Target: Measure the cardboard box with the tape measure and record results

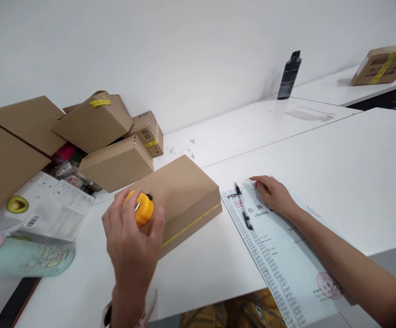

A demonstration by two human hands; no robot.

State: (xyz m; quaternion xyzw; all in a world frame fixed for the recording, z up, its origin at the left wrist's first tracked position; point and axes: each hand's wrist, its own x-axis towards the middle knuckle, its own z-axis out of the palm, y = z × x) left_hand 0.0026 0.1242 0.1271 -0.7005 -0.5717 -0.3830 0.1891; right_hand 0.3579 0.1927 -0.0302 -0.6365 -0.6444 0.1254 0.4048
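Observation:
My left hand [131,232] is curled round a yellow tape measure [144,210], just over the near left end of a closed brown cardboard box [184,182]. Yellow tape runs along the box's long side. Whether the tape measure touches the box is hard to tell. On the right, my right hand [272,193] lies on a printed testing report sheet [269,255]; its index finger is stretched out and the others bend loosely, with nothing visible in them. Left of that hand, a black-and-clear pen [243,207] lies across the sheet's edge.
Several cardboard boxes [116,164] crowd the back left. In front of them are a white carton with an avocado picture [48,205] and a mint-green bottle [48,257]. A dark bottle [289,75] stands by the wall, and another taped box [384,66] sits far right.

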